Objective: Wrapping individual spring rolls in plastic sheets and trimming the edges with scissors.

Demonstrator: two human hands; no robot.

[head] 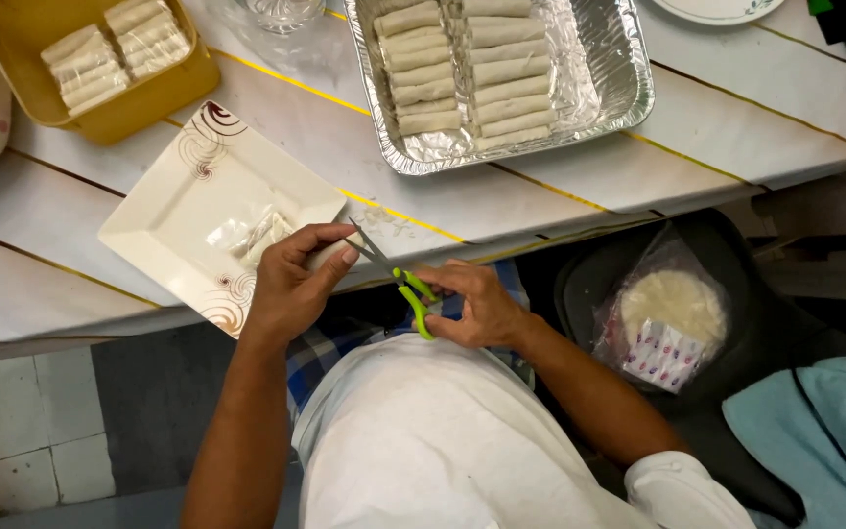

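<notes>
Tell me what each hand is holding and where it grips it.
The left hand holds a pale roll around its middle, fingers wrapped over it. The right hand holds scissors by the green handles, blades pointing at the roll.

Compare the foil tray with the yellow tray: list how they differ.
The foil tray is shiny, crinkled silver; the yellow tray is plain matte mustard. The foil tray is larger and holds two long rows of pale rolls; the yellow tray holds two short stacks. The foil tray sits straight at top centre; the yellow tray lies angled at top left. Both are rectangular, rest on the white table and hold the same kind of pale rolls.
</notes>
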